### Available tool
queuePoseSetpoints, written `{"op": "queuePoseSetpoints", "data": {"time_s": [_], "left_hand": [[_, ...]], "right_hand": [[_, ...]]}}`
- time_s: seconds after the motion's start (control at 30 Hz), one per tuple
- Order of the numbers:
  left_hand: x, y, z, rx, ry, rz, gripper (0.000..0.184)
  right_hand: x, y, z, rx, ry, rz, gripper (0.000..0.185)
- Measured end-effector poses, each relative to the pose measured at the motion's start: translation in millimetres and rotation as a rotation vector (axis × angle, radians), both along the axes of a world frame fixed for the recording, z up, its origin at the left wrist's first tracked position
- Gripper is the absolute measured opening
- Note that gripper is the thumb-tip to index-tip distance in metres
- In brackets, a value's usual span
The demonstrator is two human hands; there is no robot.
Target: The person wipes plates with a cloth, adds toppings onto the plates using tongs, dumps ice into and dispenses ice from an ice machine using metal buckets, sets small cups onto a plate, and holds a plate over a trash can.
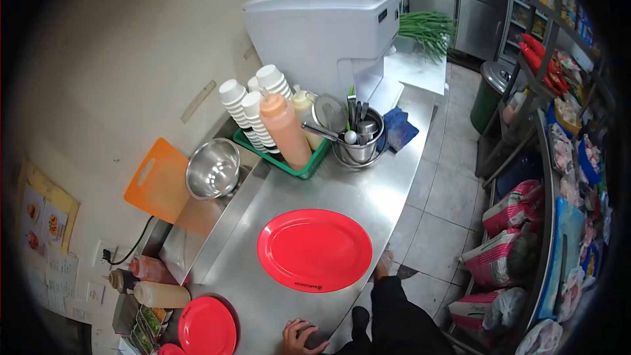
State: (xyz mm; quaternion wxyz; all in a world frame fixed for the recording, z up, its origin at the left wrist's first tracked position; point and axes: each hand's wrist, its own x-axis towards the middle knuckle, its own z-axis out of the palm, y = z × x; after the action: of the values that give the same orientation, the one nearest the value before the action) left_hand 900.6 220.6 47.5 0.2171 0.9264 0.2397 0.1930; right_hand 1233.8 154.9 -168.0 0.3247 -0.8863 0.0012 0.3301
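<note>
A red oval platter (314, 250) with small dark lettering on its rim lies flat on the steel counter (227, 256). My left hand (302, 338) is at the bottom of the view over the counter's near end, its fingers loosely bent and apart, holding nothing visible. Just beyond the platter's right end, by the counter edge, is my right hand (384, 265), below a black sleeve (404, 319). Its fingers are small and blurred, so their pose is unclear. Left of my left hand sits a round red plate (207, 326).
A green basket (309, 169) holds white cups (253, 115) and squeeze bottles (284, 130). Beside it stands a steel utensil pot (358, 152). A steel bowl (213, 168) and orange cutting board (158, 181) are at the wall. Shelves (549, 210) with packages line the right side.
</note>
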Motion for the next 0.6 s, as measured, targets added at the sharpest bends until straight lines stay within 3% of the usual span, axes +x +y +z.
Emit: {"op": "queuePoseSetpoints", "data": {"time_s": [0.17, 0.6], "left_hand": [[2.1, -5.2, 21.6, -0.042, 0.019, -0.034, 0.049], [9.3, -5.5, 31.0, -0.064, 0.107, -0.034, 0.048]], "right_hand": [[13.8, -20.3, 21.8, 0.139, 0.074, -0.049, 0.036], [-35.5, 35.1, -19.1, -0.063, 0.033, -0.193, 0.037]]}}
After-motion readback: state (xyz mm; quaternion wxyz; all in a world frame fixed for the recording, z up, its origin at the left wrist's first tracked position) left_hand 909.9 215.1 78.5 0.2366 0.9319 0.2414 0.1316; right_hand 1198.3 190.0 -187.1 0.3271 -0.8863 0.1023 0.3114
